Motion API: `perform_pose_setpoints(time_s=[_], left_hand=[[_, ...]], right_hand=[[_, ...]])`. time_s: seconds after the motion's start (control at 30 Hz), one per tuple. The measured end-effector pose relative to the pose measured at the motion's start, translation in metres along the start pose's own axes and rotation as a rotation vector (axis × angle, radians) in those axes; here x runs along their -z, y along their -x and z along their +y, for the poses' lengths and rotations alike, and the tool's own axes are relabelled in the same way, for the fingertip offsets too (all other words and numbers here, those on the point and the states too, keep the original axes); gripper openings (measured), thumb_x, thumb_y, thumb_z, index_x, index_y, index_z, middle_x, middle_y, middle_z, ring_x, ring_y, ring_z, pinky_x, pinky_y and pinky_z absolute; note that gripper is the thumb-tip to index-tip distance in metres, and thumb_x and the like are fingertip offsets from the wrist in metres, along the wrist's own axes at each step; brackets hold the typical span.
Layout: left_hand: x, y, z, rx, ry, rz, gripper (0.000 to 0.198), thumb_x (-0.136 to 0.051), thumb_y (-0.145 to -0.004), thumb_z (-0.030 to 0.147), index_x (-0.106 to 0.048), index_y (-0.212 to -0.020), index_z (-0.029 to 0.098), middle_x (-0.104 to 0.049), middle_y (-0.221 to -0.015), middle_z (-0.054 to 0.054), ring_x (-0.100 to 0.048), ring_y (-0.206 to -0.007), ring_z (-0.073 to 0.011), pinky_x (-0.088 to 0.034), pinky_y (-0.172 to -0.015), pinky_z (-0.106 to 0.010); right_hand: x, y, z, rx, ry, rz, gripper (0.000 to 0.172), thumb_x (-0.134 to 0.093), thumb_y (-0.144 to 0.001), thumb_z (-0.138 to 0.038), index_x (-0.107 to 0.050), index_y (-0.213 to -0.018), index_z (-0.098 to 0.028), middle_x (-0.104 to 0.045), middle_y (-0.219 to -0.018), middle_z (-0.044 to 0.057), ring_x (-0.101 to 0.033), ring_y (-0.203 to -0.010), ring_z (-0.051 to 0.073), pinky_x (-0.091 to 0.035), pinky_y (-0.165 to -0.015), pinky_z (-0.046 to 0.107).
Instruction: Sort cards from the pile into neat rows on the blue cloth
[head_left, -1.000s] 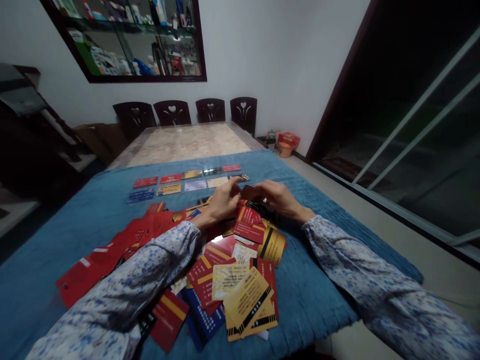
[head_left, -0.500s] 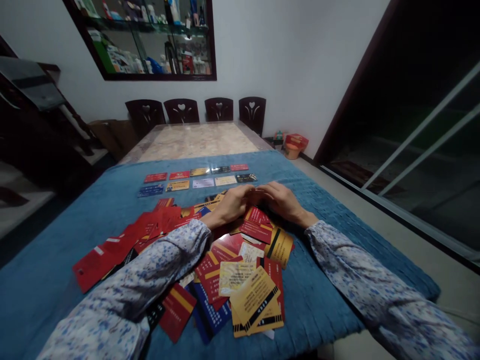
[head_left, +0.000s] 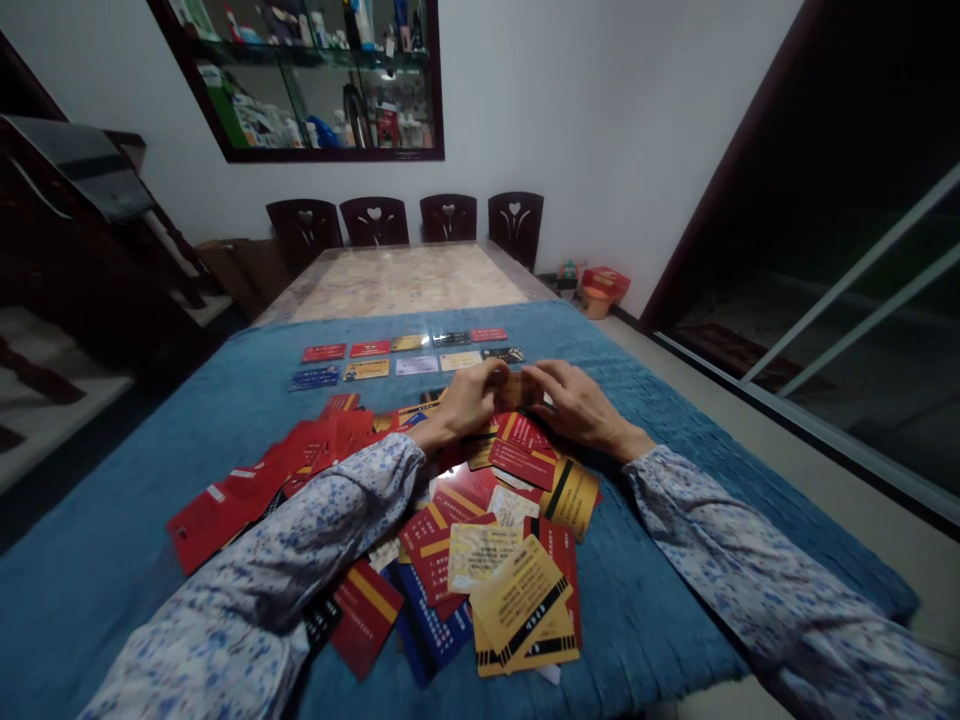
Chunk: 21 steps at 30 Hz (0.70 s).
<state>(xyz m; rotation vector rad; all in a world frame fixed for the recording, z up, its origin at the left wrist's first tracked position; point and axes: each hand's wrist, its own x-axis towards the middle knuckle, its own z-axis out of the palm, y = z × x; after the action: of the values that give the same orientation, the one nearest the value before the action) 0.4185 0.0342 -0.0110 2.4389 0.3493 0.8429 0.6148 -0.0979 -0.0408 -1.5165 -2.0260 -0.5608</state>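
Between my left hand (head_left: 469,402) and my right hand (head_left: 574,402) is a small brownish card (head_left: 517,390), pinched at both ends by my fingers. Both hands are over the far edge of a loose pile of cards. Red cards (head_left: 523,463), yellow cards (head_left: 525,605) and a blue card (head_left: 431,625) overlap near the table's front. More red cards (head_left: 247,490) fan out to the left, partly behind my left sleeve. Beyond my hands, several cards lie flat in two rows, among them a lilac card (head_left: 416,366) and a black card (head_left: 503,354).
A blue cloth (head_left: 645,600) covers the near part of the table, and its bare marble-like top (head_left: 405,280) shows farther back. Dark chairs (head_left: 448,218) stand at the far end. An orange bucket (head_left: 596,302) is on the floor beyond the right side.
My fingers have parted somewhat, and the brownish card now shows between them. The whole view has shifted slightly, so the table appears farther right.
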Motion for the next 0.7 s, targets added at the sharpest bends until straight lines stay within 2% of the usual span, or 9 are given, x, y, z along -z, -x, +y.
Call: perform_pose_setpoints(time_s=[0.2,0.43,0.7], left_hand=[[0.002,0.002,-0.005,-0.054,-0.056,-0.03,0.033,-0.053,-0.078,0.002,-0.066,-0.104,0.016,-0.07,-0.098,-0.006,-0.065,-0.09,-0.0185,-0.053,-0.085,-0.031],[0.009,0.011,-0.007,-0.208,-0.166,-0.089,0.051,-0.054,-0.075,0.003,-0.058,-0.125,0.014,-0.057,-0.121,-0.014,-0.06,-0.11,-0.0241,-0.053,-0.099,-0.037],[0.018,0.012,-0.008,-0.25,-0.469,-0.12,0.035,-0.06,-0.085,0.013,-0.057,-0.121,0.015,-0.061,-0.118,-0.017,-0.059,-0.113,-0.0301,-0.052,-0.1,-0.047]], right_hand=[[0.0,-0.003,-0.006,0.001,0.025,0.014,0.047,-0.058,-0.093,-0.022,-0.055,-0.14,-0.018,-0.065,-0.124,0.02,-0.06,-0.107,0.033,-0.054,-0.09,0.05],[-0.001,-0.005,-0.009,0.032,0.018,0.048,0.045,-0.056,-0.095,-0.021,-0.055,-0.139,-0.018,-0.065,-0.121,0.019,-0.06,-0.105,0.033,-0.054,-0.09,0.05],[0.009,-0.02,-0.015,0.052,0.008,-0.085,0.048,-0.058,-0.092,-0.021,-0.054,-0.139,-0.016,-0.065,-0.118,0.018,-0.058,-0.105,0.031,-0.053,-0.088,0.047]])
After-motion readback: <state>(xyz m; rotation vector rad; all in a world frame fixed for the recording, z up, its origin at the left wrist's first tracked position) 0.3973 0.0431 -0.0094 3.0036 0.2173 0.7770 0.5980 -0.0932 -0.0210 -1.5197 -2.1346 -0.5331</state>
